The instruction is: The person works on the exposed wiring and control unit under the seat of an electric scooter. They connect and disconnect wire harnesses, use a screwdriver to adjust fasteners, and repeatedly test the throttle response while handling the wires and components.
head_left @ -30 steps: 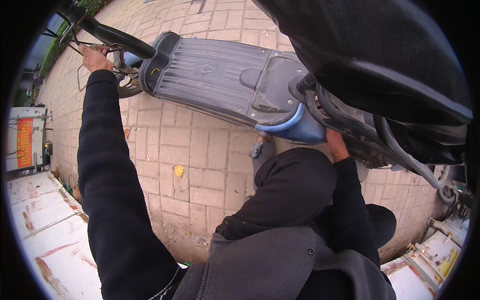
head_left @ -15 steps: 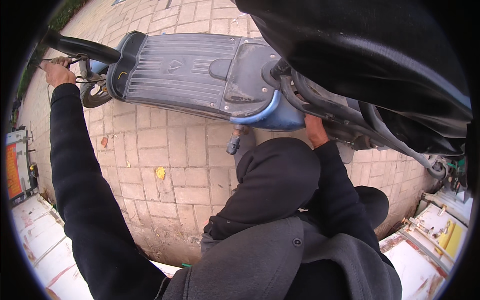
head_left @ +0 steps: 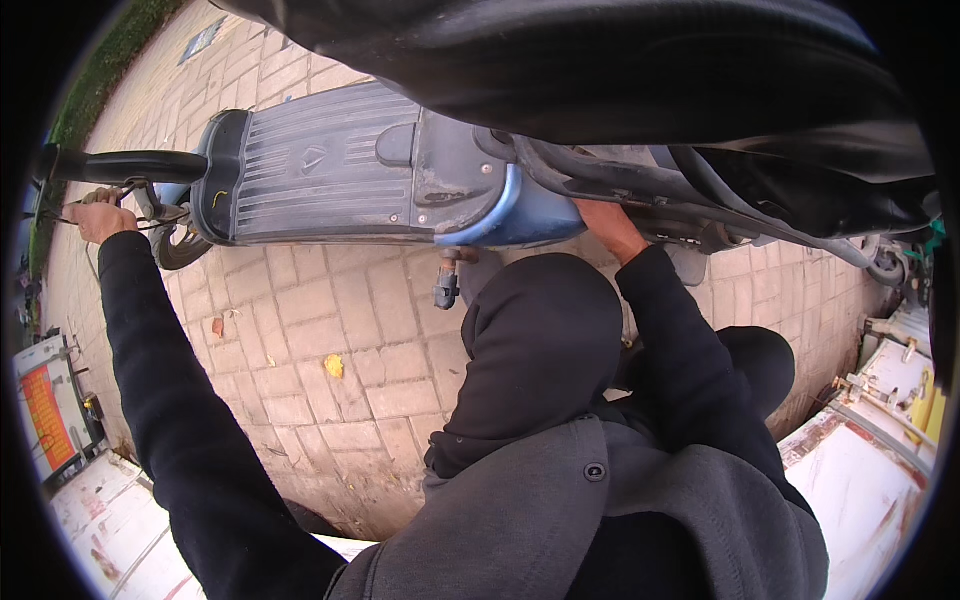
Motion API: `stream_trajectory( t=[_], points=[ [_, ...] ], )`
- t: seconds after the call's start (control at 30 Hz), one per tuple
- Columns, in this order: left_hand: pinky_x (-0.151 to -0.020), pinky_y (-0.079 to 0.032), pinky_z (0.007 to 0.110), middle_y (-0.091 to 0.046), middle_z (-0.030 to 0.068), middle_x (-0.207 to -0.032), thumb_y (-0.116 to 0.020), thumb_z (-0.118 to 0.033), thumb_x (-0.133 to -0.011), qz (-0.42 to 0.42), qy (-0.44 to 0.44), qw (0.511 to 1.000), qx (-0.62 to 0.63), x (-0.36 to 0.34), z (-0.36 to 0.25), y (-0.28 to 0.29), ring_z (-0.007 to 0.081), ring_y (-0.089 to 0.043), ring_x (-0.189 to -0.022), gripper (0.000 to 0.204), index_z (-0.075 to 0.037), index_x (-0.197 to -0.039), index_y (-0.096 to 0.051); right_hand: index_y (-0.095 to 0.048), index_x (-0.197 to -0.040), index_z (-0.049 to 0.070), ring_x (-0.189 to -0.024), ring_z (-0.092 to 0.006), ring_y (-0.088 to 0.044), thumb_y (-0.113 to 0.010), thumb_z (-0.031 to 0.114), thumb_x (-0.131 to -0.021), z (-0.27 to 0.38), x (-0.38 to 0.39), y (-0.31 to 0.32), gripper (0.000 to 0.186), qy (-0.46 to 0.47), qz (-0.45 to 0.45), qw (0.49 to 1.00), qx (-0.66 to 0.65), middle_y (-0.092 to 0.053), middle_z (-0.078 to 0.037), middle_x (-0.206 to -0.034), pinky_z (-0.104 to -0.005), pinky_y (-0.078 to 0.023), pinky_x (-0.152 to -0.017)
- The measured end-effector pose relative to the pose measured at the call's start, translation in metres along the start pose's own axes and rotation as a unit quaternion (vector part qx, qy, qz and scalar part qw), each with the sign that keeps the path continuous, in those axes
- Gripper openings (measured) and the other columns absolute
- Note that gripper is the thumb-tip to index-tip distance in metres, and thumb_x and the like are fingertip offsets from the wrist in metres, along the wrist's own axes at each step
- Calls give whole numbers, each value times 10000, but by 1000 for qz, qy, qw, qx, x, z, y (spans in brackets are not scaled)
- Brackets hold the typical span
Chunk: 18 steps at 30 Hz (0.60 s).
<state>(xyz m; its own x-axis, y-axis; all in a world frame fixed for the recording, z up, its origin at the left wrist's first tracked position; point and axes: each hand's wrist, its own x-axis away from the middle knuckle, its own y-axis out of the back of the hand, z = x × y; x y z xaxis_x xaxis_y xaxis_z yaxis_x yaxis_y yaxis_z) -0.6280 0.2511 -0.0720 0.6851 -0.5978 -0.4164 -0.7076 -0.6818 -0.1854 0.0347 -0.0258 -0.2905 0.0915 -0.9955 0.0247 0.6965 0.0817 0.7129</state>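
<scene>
A scooter with a grey ribbed footboard (head_left: 320,180) and blue side panel (head_left: 525,225) lies across my view, front to the left. My left hand (head_left: 100,215) is closed on a thin bar or cable at the front end, beside the black steering column (head_left: 140,167) and front wheel (head_left: 183,248). My right hand (head_left: 610,228) reaches under the scooter's black rear frame, just right of the blue panel; its fingertips are hidden. A black covered seat (head_left: 640,80) overhangs the upper right. A metal fitting (head_left: 447,285) hangs below the footboard, beside my bent knee.
Brick paving (head_left: 330,300) lies around the scooter, with a yellow leaf (head_left: 334,365) on it. Worn white metal surfaces (head_left: 850,480) are at both lower corners. A white panel with an orange sign (head_left: 50,410) stands at left, and a hedge (head_left: 90,90) runs at upper left.
The scooter has shifted leftward in the view, and the black seat now covers more of the footboard's far side. My left hand appears lower and farther left; both hands stay on the scooter.
</scene>
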Motion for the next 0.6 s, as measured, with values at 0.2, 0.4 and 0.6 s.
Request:
stream_trajectory(
  t=[0.2,0.4,0.6],
  points=[
    [-564,-365,345,-395,70,-679,-337,-536,-1059,42,71,996,27,11,-8,-3,200,-367,-596,520,-86,-798,-343,-568,-1408,37,-1386,-338,-488,-501,257,-1069,22,-3,11,409,-41,2,998,-42,-564,-167,-1480,-403,-353,-1177],
    [-559,-357,345,-422,83,-685,-370,-507,-1035,29,93,995,35,4,-18,-2,204,-372,-591,476,-88,-813,-336,-623,-1302,12,-1226,-269,-585,-541,231,-1050,5,-5,11,345,-28,-29,971,-235,-648,-118,-1351,-384,-439,-1095],
    [-571,-423,362,-413,84,-718,-384,-450,-1013,7,32,999,16,-2,-1,-1,226,-431,-612,430,-71,-811,-361,-674,-1222,48,-1182,-267,-609,-562,209,-1032,-14,-12,-10,273,62,-111,973,-192,-680,-115,-1256,-391,-460,-1064]
  ],
)
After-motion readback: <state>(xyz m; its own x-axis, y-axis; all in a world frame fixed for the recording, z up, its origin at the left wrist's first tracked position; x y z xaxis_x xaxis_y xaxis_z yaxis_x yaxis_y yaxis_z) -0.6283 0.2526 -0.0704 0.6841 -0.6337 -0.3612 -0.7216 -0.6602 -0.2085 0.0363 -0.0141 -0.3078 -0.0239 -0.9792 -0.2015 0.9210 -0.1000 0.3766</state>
